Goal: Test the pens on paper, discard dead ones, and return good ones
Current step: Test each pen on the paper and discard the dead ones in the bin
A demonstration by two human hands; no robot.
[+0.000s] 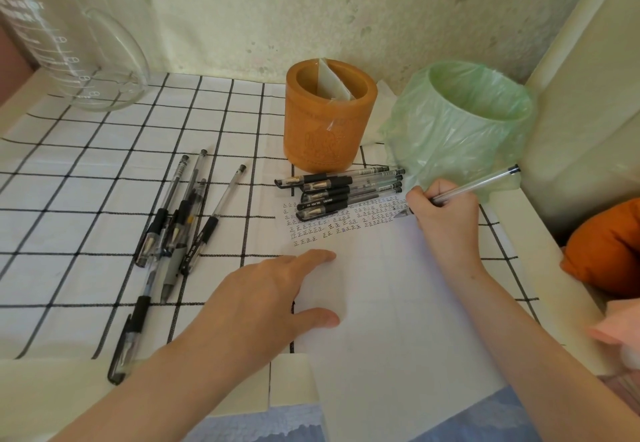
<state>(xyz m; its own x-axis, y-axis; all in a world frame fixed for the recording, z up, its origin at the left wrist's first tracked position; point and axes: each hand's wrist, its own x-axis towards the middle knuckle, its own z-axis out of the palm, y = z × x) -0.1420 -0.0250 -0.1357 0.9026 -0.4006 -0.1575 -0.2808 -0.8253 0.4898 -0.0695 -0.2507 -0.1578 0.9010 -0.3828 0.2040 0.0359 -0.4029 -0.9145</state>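
The right hand (445, 211) has its fingers pinched low on a light, stiff pen (474, 187) — slippery probably (clear plastic barrel); the left hand (273, 289) lies flat on the paper (398, 285).

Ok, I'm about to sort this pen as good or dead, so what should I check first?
1. Pen gripped by right hand: ok.
2. Left hand flat on paper, steadying it: ok.
3. Pen tip at the paper: ok.
4. Fresh ink mark from this pen: cannot tell.
5. Bin mouth open: ok.
6. Holder upright, room inside: ok.
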